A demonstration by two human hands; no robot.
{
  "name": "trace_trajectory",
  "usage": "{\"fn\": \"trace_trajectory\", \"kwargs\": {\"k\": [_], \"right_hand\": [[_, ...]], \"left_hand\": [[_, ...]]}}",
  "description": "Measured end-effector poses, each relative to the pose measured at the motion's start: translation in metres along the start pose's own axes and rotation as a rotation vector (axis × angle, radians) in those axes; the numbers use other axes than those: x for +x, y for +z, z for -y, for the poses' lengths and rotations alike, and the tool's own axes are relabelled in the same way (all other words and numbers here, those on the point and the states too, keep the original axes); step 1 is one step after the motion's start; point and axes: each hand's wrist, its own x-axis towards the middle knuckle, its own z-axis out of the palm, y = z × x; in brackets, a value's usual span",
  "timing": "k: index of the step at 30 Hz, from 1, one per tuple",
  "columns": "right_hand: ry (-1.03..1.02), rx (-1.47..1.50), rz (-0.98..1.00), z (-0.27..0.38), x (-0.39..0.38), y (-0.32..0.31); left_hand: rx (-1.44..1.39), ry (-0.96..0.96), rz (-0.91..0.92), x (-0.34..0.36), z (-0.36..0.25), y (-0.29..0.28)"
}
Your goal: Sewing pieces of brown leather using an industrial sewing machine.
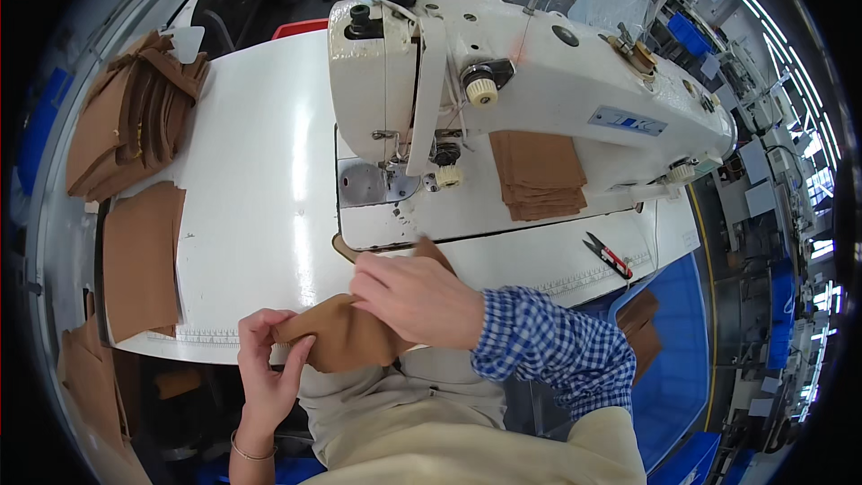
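A piece of brown fabric (346, 341) is stretched between my hands over the front edge of the white sewing table (256, 216). My left hand (272, 355) pinches its left corner between thumb and fingers. On its upper right part, my right hand (417, 301) closes with the fingers bent; a brown tip of cloth shows beyond that hand. Just past my hands stands a white sewing machine (530, 63), its needle area (395, 175) above a metal plate. Most of the fabric under my right hand is hidden.
Brown fabric stacks lie at the left (135, 126) and under the machine arm (539, 175). A flat brown piece (144, 260) rests at the table's left edge. Red-handled thread snips (609, 256) lie at the right. Below them, a blue bin (678, 368) holds brown pieces.
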Motion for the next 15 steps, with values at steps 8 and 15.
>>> {"fn": "trace_trajectory", "kwargs": {"k": [8,15], "right_hand": [[0.565,-0.244,-0.783,-0.108,-0.06,-0.081],[0.86,-0.977,-0.217,-0.25,-0.075,-0.102]], "left_hand": [[-0.145,0.026,-0.14,0.009,-0.002,-0.002],[0.265,0.113,-0.295,0.015,-0.004,-0.046]]}}
